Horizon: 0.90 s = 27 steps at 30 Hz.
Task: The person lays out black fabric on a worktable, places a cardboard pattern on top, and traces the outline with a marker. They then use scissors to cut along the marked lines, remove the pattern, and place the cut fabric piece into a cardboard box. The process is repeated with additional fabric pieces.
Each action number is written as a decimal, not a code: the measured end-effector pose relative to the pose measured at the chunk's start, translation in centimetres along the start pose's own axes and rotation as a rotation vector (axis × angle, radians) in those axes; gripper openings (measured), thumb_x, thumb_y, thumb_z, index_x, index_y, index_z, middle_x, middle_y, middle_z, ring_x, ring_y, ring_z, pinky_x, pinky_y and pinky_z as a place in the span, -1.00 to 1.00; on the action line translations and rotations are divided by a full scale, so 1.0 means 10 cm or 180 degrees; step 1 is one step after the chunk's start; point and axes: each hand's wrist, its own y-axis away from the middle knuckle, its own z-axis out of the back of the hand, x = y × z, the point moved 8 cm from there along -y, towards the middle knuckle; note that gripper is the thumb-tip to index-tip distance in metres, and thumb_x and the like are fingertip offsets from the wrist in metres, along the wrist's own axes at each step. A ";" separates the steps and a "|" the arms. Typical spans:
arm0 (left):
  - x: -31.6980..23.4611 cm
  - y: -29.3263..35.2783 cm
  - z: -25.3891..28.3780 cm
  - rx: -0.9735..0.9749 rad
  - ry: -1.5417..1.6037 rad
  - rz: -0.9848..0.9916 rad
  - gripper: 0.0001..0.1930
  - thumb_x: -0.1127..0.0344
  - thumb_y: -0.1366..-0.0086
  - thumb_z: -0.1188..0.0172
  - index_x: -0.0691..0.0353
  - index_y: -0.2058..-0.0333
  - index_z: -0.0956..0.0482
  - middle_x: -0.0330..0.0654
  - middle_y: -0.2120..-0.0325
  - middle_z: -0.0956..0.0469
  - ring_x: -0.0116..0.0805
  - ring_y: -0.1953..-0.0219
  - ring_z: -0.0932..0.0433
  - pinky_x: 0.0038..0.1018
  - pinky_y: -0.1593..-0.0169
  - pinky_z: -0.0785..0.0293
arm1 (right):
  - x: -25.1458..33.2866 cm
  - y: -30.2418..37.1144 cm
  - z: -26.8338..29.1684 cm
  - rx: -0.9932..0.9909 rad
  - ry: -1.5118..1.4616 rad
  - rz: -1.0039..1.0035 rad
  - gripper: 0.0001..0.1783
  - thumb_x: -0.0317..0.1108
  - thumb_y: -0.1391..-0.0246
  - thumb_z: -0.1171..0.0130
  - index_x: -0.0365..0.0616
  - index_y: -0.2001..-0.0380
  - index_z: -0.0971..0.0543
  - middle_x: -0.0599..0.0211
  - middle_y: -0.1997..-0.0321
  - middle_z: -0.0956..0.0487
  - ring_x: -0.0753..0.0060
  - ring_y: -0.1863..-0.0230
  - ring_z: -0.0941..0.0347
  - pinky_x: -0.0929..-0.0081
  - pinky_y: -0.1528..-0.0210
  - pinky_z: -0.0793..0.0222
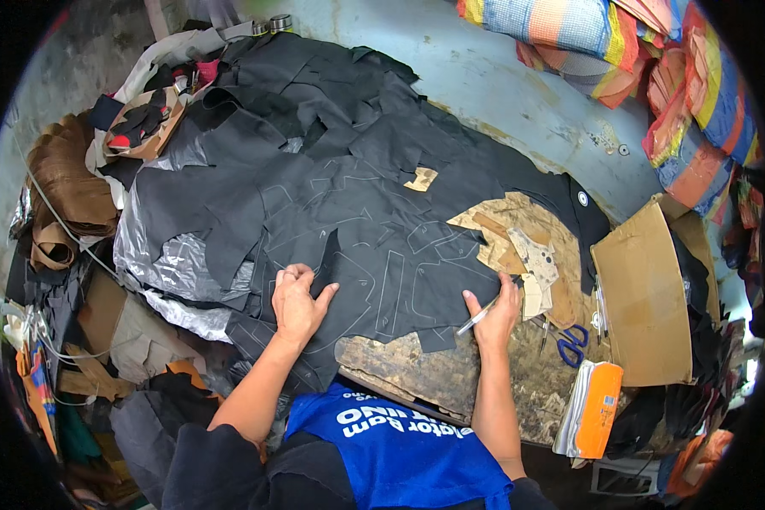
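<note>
A black sheet of material (pixel 365 293) marked with pale outlines lies spread in front of me. On its left part rests my left hand (pixel 299 308), thumb held away from bent fingers, with nothing visible in it. At the right edge of the sheet, my right hand (pixel 496 321) holds a slim silvery-white pen (pixel 476 318) tucked against the palm. Its fingertips touch the sheet's edge. Just beyond that hand are light cardboard pattern pieces (pixel 537 259), some with holes. Blue-handled scissors (pixel 573 345) lie farther right.
More black material (pixel 314 102) is heaped toward the back. The worn tabletop (pixel 433 371) shows at the near edge. An orange-covered book (pixel 600 410) and a cardboard box (pixel 642 297) stand at right. Brown rolled material (pixel 64 187) and a small open carton (pixel 157 136) are at left.
</note>
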 end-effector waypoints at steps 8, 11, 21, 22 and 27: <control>-0.10 0.19 0.15 -0.0605 -0.0284 -0.0251 -0.67 0.22 0.05 -0.36 0.36 0.40 -0.55 -0.01 0.36 -0.51 0.00 0.26 -0.45 -0.26 0.17 -0.38 | 0.02 0.00 0.05 -0.0204 0.0157 0.0104 -0.26 -0.15 0.31 -0.42 -0.19 0.00 -0.42 -0.04 -0.02 -0.47 -0.18 -0.17 -0.23 -0.01 -0.22 -0.02; -0.05 0.22 0.07 -0.0395 -0.0276 -0.0130 -0.71 0.23 -0.03 -0.29 0.35 0.40 -0.52 0.01 0.39 -0.49 0.00 0.29 -0.46 -0.22 0.21 -0.37 | -0.07 -0.06 0.11 -0.0304 0.0046 0.0075 -0.40 -0.22 0.22 -0.36 -0.16 0.05 -0.47 -0.05 0.03 -0.49 -0.16 -0.13 -0.28 0.06 -0.19 -0.07; -0.07 0.26 0.03 -0.0596 -0.0233 -0.0399 -0.80 0.29 -0.19 -0.11 0.34 0.33 -0.49 0.01 0.42 -0.50 0.03 0.33 -0.46 -0.21 0.24 -0.35 | -0.15 -0.40 0.08 -0.0329 0.0459 0.0389 -0.50 -0.26 0.07 -0.24 -0.19 0.04 -0.43 -0.02 0.03 -0.50 -0.08 -0.18 -0.24 0.14 -0.24 0.00; -0.05 0.25 0.03 -0.0599 -0.0175 -0.0366 -0.80 0.29 -0.20 -0.10 0.34 0.33 -0.49 0.01 0.42 -0.50 0.03 0.33 -0.46 -0.21 0.24 -0.35 | -0.18 -0.46 0.08 -0.0318 0.0410 0.0284 -0.56 -0.24 0.06 -0.23 -0.15 0.09 -0.47 0.01 0.08 -0.53 -0.04 -0.18 -0.25 0.08 -0.24 0.02; -0.03 0.27 0.06 -0.0715 -0.0015 -0.0228 -0.79 0.27 -0.23 -0.07 0.33 0.32 -0.49 0.04 0.44 -0.51 0.05 0.35 -0.48 -0.20 0.26 -0.36 | -0.05 -0.38 0.14 -0.0223 0.0218 0.0591 -0.60 -0.12 0.10 -0.26 -0.07 0.19 -0.55 0.09 0.19 -0.58 0.03 -0.09 -0.32 -0.08 -0.21 0.07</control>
